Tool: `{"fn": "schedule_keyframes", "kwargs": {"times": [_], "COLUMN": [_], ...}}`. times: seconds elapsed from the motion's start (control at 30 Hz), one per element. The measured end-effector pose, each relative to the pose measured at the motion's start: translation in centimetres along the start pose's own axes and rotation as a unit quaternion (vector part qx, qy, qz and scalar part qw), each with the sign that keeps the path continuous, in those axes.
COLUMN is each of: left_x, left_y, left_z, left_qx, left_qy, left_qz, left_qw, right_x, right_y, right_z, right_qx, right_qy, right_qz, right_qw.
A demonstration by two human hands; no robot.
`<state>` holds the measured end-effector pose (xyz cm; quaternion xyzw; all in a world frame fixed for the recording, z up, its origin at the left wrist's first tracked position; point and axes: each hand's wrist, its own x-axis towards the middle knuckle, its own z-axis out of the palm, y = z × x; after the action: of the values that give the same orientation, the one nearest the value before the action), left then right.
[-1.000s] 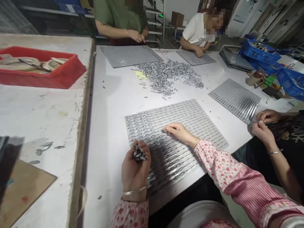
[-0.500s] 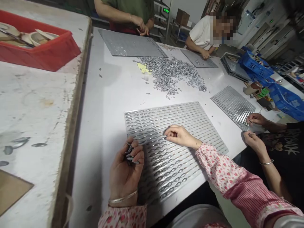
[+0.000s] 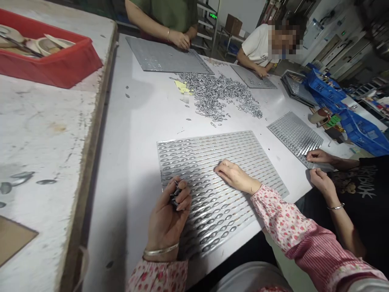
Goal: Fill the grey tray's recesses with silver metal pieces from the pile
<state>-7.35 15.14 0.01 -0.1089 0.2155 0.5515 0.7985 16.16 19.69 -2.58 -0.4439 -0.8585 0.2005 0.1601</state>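
Observation:
My left hand (image 3: 167, 221), palm up with curled fingers, holds several small grey leaf-shaped pieces (image 3: 175, 196) above the left part of a flat board (image 3: 252, 162). Lines of shiny marks run across this board, and grey leaf-shaped pieces (image 3: 225, 211) sit in rows over its left and lower part. Fingertips pinched together, my right hand (image 3: 234, 176) is low over the board's middle, at the border of the filled rows. Whatever it may hold is hidden by the fingers.
A loose heap of grey pieces (image 3: 212, 97) lies beyond the board, beside a yellow paper (image 3: 181, 86). Co-workers' hands are at other boards (image 3: 164, 54) across and to the right. A red bin (image 3: 75, 67) stands left; blue baskets (image 3: 361, 132) stand right.
My left hand has shifted slightly right over the board, its fingers curled closer round the pieces. My right hand has moved a little right, fingertips now pinched tighter and pointing down.

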Motion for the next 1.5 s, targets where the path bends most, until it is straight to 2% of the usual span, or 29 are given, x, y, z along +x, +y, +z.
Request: {"fn": "schedule_keyframes", "kwargs": {"times": [0.17, 0.3, 0.4, 0.53, 0.73, 0.83, 0.97, 1.03, 1.13, 1.3, 1.4, 1.5], "left_x": [0.1, 0.2, 0.4, 0.5, 0.6, 0.6, 0.8, 0.8, 0.8, 0.8, 0.8, 0.9], "left_y": [-0.3, -0.3, -0.3, -0.4, -0.9, -1.1, -1.7, -2.1, -2.6, -3.1, -3.0, -2.5], "left_z": [0.2, 0.2, 0.1, 0.0, 0.1, -0.1, -0.5, -0.7, -0.9, -0.8, -0.7, -0.4], "left_qx": [-0.039, -0.067, -0.072, -0.066, -0.017, 0.027, 0.12, 0.17, 0.221, 0.243, 0.208, 0.148], "left_qy": [-0.002, 0.02, 0.034, 0.06, 0.057, 0.055, 0.049, 0.032, 0.004, 0.012, 0.04, 0.056], "left_qz": [-0.021, -0.009, 0.004, 0.006, 0.043, 0.049, 0.056, 0.063, 0.066, 0.073, 0.062, 0.029], "left_qw": [0.999, 0.997, 0.997, 0.996, 0.997, 0.997, 0.99, 0.983, 0.973, 0.967, 0.975, 0.987], "right_x": [1.2, 2.9, 3.8, 4.0, 4.0, 4.0, 3.7, 3.6, 3.7, 3.7, 3.7, 4.0], "right_y": [-1.1, -1.6, -1.6, -1.8, -1.8, -1.8, -3.3, -4.6, -6.2, -5.8, -4.2, -2.1], "right_z": [0.1, 0.8, 1.8, 2.4, 2.3, 2.4, 1.8, 1.2, 0.4, 0.2, 0.4, 0.8], "right_qx": [0.104, 0.207, 0.238, 0.196, 0.051, 0.055, 0.221, 0.314, 0.39, 0.48, 0.507, 0.449], "right_qy": [0.072, 0.073, 0.08, 0.077, 0.076, 0.081, 0.1, 0.071, 0.002, -0.045, 0.008, 0.094], "right_qz": [0.055, 0.116, 0.163, 0.187, 0.134, 0.138, 0.166, 0.153, 0.129, 0.173, 0.197, 0.223], "right_qw": [0.99, 0.969, 0.954, 0.96, 0.987, 0.986, 0.956, 0.934, 0.912, 0.859, 0.839, 0.86]}}
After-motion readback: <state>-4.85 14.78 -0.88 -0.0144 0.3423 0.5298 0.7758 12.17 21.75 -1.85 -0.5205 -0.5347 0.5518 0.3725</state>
